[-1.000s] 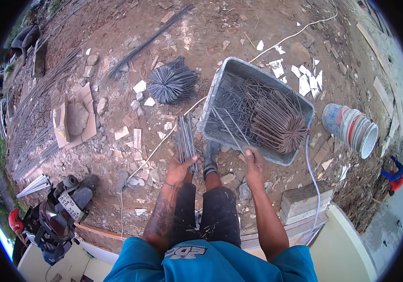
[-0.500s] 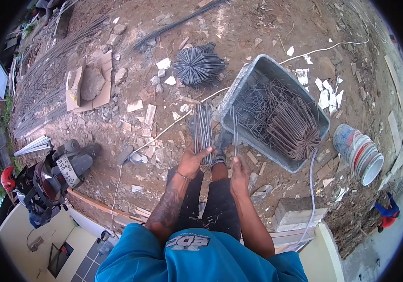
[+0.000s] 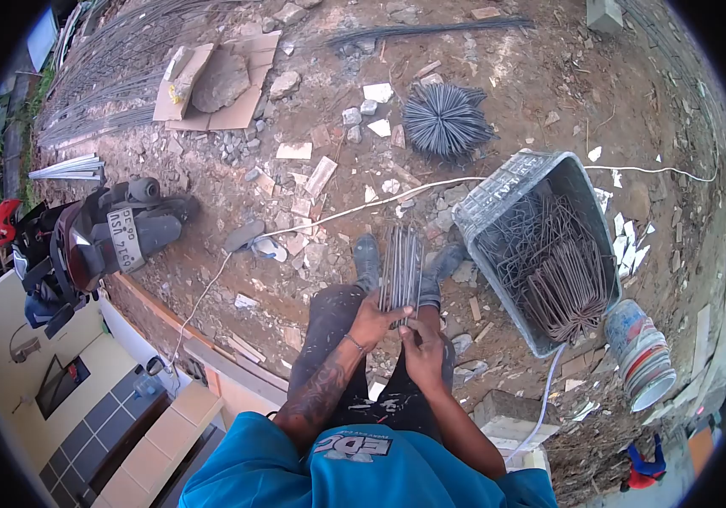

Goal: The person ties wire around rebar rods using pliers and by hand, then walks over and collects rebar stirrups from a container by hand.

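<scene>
My left hand (image 3: 371, 322) is closed round the lower end of a bundle of steel rebar stirrups (image 3: 403, 264), which points away from me above my knees. My right hand (image 3: 424, 349) has its fingers pinched at the bundle's near end, touching it on the right side. To the right stands a grey plastic tub (image 3: 480, 229) with many loose and stacked stirrups (image 3: 562, 284) inside, some of them rusty brown. A round pile of grey stirrups (image 3: 446, 123) sits on the ground ahead.
A white cable (image 3: 363, 206) crosses the rubble-strewn dirt. Stacked buckets (image 3: 638, 356) lie right of the tub. A motorcycle (image 3: 117, 245) is parked at left. Cardboard (image 3: 253, 76) with a stone on it lies far left. A person (image 3: 647, 464) in red and blue is at lower right.
My right hand has moved left with a stirrup from beside the tub to the bundle in my left hand. The view has shifted, and my knees are now bent beneath the bundle.
</scene>
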